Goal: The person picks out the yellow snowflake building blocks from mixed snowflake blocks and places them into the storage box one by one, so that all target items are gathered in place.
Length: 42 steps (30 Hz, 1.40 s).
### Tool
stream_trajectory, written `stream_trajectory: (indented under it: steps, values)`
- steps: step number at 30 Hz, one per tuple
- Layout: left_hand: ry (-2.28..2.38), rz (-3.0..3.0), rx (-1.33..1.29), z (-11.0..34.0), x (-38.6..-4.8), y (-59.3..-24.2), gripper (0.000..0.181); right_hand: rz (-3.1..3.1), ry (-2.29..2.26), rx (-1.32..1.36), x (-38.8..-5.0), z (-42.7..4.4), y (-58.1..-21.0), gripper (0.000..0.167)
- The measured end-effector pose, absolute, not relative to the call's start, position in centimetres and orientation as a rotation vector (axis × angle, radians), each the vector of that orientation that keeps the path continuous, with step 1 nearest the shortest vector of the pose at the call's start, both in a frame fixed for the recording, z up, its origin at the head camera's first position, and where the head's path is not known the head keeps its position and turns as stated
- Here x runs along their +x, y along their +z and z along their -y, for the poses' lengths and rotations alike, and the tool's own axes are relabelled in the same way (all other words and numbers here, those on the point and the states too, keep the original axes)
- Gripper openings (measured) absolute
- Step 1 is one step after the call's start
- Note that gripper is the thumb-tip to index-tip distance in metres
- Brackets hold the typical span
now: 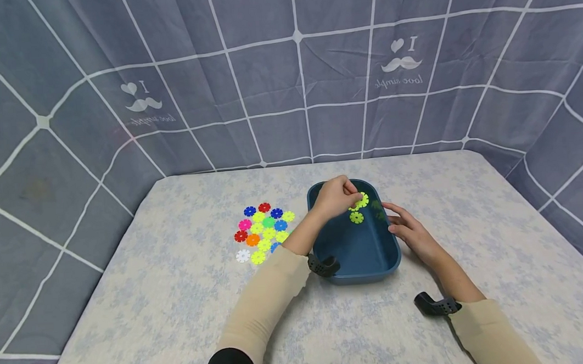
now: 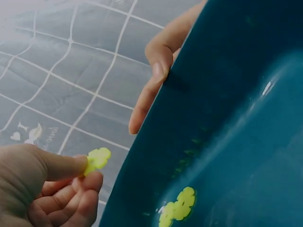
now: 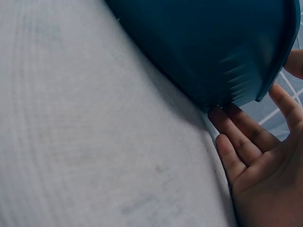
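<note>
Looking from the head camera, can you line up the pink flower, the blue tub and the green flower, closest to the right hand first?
1. Blue tub: touching the right hand, on its left.
2. Green flower: outside the tub, to its left.
3. Pink flower: farther left, past the green one.

Your blue bin (image 1: 357,255) stands upright, yellow discs (image 1: 356,217) inside toward twelve o'clock. You pinch another disc (image 2: 98,160). At its nine o'clock, notched multicoloured discs (image 1: 269,233) lie clustered.
</note>
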State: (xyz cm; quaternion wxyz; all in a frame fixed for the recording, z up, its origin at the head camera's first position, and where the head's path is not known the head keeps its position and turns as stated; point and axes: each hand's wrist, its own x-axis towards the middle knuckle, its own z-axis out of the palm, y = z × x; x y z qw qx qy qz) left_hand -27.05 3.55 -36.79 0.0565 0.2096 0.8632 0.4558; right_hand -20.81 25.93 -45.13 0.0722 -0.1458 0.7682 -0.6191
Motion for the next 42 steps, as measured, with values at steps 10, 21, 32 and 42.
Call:
stream_trajectory:
  steps: [10, 21, 32, 42]
  values:
    - [1.296, -2.624, 0.636, -4.1, -27.3, -38.1, 0.013, -2.311, -1.861, -0.454, -20.7, -26.1, -45.3, 0.057]
    - [1.121, -2.617, 0.587, -5.0, -27.4, -39.6, 0.013, -2.323, -1.852, -0.446, -20.6, -26.3, -45.1, 0.056]
    - [0.965, -2.534, 0.622, -4.9, -27.5, -40.3, 0.012, -2.318, -1.875, -0.43, -20.7, -26.5, -45.0, 0.057]
    - [0.813, -2.557, 0.608, -4.6, -27.5, -40.6, 0.014, -2.302, -1.883, -0.406, -20.9, -26.0, -45.2, 0.058]
